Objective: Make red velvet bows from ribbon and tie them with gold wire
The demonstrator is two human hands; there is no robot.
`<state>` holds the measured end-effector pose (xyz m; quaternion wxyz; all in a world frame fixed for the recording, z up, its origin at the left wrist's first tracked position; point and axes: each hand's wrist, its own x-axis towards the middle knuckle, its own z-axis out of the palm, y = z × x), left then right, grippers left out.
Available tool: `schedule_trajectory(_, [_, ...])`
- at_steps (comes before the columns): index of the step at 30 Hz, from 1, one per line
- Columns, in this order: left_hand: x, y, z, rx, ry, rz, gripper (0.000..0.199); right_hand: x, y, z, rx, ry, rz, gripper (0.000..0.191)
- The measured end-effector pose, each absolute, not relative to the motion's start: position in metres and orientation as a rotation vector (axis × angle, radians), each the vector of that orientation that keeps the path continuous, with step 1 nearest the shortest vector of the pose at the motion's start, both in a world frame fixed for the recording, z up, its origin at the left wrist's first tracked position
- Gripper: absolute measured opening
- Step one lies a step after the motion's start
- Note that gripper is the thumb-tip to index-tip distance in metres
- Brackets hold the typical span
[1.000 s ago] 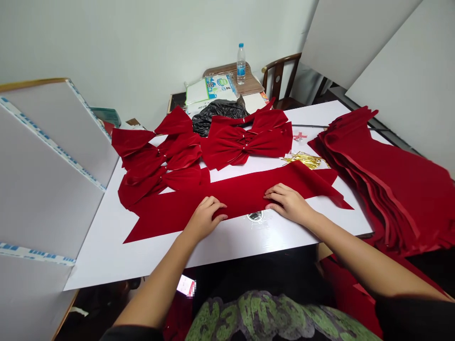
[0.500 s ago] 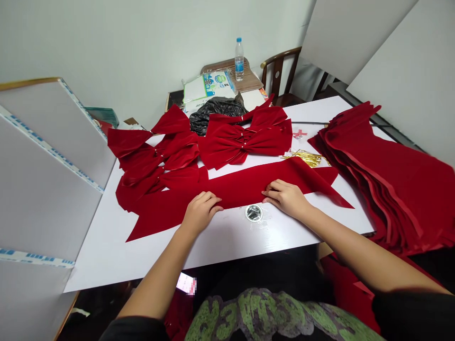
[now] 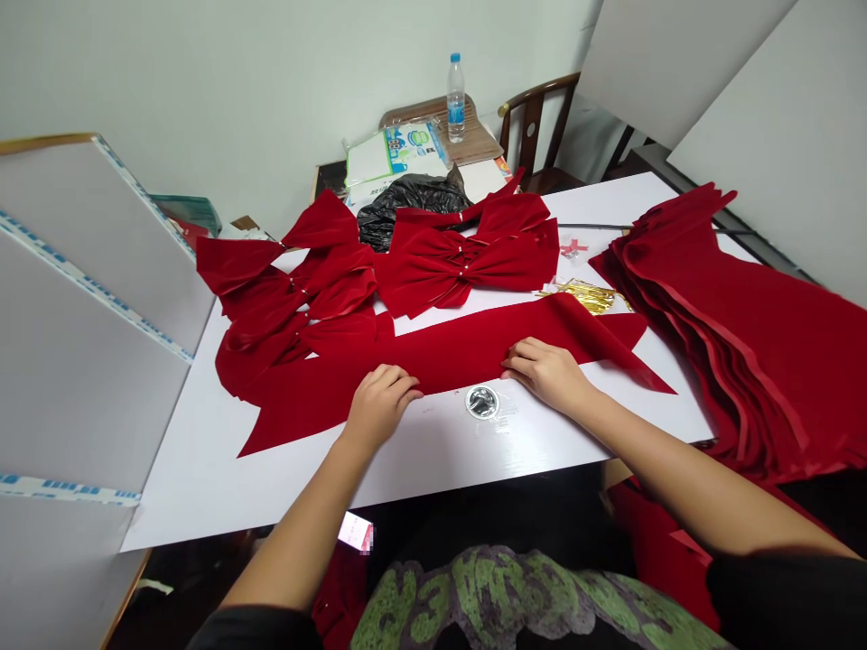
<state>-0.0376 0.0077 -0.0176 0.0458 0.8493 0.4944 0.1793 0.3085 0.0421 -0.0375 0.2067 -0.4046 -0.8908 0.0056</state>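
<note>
Head view: a person at a white table (image 3: 284, 487), both bare forearms reaching forward over a red velvet ribbon (image 3: 440, 357).
Left hand (image 3: 379, 403): resting on the ribbon's near edge, fingers slightly curved and released, gripping nothing.
Right hand (image 3: 547, 374): flat on the ribbon, fingers relaxed, not clenched, with no fold pinched.
Ribbon: lying lengthwise across the table's middle, ends cut in swallowtail notches, one fold of velvet standing near the right end.
Just beyond: finished red velvet bows (image 3: 461, 268) and a looser cluster of bows (image 3: 291, 307), pinned at their centres (pin heads barely visible).
Nearby: gold twist ties (image 3: 589, 295), a round silver disc (image 3: 482, 403) under clear film by the right hand, a stack of velvet ribbons (image 3: 738, 343) at the table's right.
Far end: a black plastic bag (image 3: 406, 203), a water bottle (image 3: 456, 99), a wooden chair (image 3: 538, 117).
</note>
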Motion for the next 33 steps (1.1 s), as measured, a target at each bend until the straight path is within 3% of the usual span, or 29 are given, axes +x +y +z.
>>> schedule_trajectory(12, [-0.029,0.009,-0.016,2.762,1.661,0.370,0.034,0.304,0.044,-0.040,-1.178,-2.522,-0.185,0.035])
schedule_trajectory(21, [-0.026,0.011,-0.018,2.807,1.635,0.336,0.030,0.304,0.046,-0.035,-1.190,-2.591,-0.171,0.038])
schedule_trajectory(33, [-0.028,0.016,-0.018,2.536,1.490,0.542,0.022,0.301,0.056,-0.023,-1.128,-2.622,0.211,0.026])
